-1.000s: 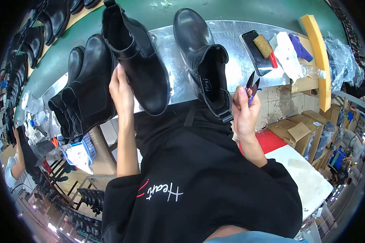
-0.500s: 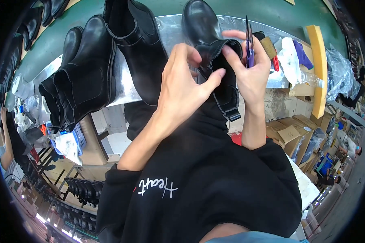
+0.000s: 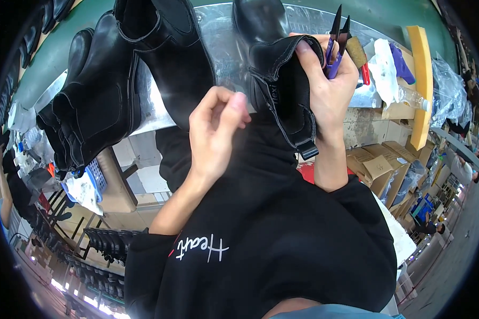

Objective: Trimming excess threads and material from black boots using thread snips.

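A black ankle boot point(image 3: 269, 56) lies on the bench in front of me, its toe away from me and its open shaft facing me. My right hand point(image 3: 332, 95) grips the shaft's rim, with the thumb on the inside edge. Small scissors with purple handles point(image 3: 331, 59) are also in that hand, blades pointing up and apart. My left hand point(image 3: 215, 127) is off the boot, to its left, with thumb and fingers pinched together. Whether anything is between them is too small to tell. Another black boot point(image 3: 178, 69) stands just beyond the left hand.
More black boots point(image 3: 104, 90) stand at the left. To the right lie a brush point(image 3: 357, 53), a white cloth point(image 3: 384, 74), a purple cloth point(image 3: 401, 64), a clear bottle point(image 3: 412, 98) and a yellow strip point(image 3: 421, 87). Cardboard boxes point(image 3: 378, 167) sit below; a blue basket point(image 3: 96, 178) is lower left.
My left hand has drawn away from the boot opening, down and left, and its fingers have closed. The scissors have turned in my right hand, and their blades show wider apart.
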